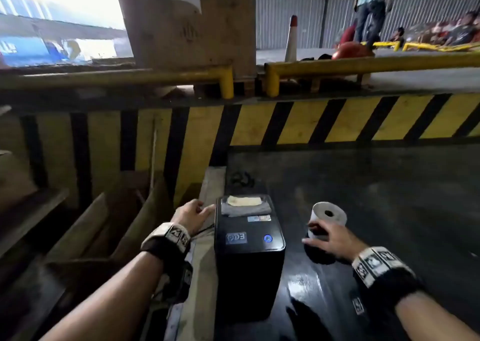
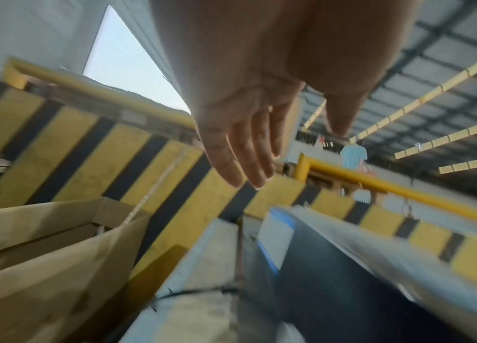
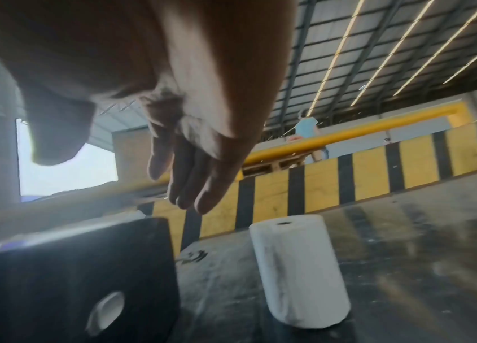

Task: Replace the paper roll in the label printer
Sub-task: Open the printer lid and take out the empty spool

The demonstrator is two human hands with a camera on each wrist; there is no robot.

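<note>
The left hand (image 2: 248, 88) is seen from below, palm towards the camera, with the fingers (image 2: 242, 160) stretched out straight and close together and the thumb (image 2: 342, 111) held apart; nothing is held. Beneath the hand, a dark, blurred box (image 2: 334, 278) is seen on the pale worktop (image 2: 199, 308), with a blue patch at its near upper edge. To the left, brown cardboard flaps (image 2: 40, 266) are seen. Behind them a wall painted in yellow and black stripes (image 2: 108, 157) is topped by a yellow rail (image 2: 401, 192). A person in a light blue shirt (image 2: 353, 156) is seen far off beyond the rail, under a corrugated roof (image 2: 442, 81).
</note>
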